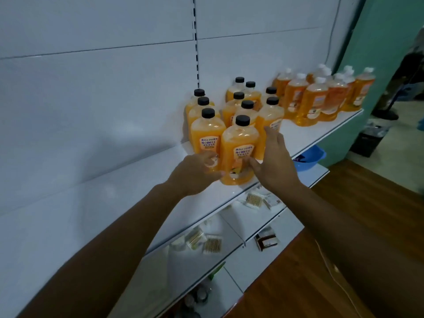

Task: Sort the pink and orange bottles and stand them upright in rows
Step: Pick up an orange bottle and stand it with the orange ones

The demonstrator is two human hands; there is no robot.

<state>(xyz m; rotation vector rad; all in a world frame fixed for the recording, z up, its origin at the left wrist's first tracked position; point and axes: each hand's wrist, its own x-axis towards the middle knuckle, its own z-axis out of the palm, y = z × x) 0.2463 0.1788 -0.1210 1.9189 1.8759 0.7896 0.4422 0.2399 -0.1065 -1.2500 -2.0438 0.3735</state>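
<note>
Two hands flank the near bottle (238, 152) on the shelf (142, 180): left hand (195, 173) curled against it, right hand (275, 161) open alongside. Full, smooth plastic, probably heavy and slippery; grip mid-body.

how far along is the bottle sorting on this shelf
Done: the black-capped bottles stand upright in a cluster on the shelf, the white-capped bottles grouped apart, further right.
In hand: the left hand and right hand flank the front bottle, fingers touching its sides.
Left: the cluster's rows look ragged and probably need squaring. No clearly pink bottle shows.
</note>
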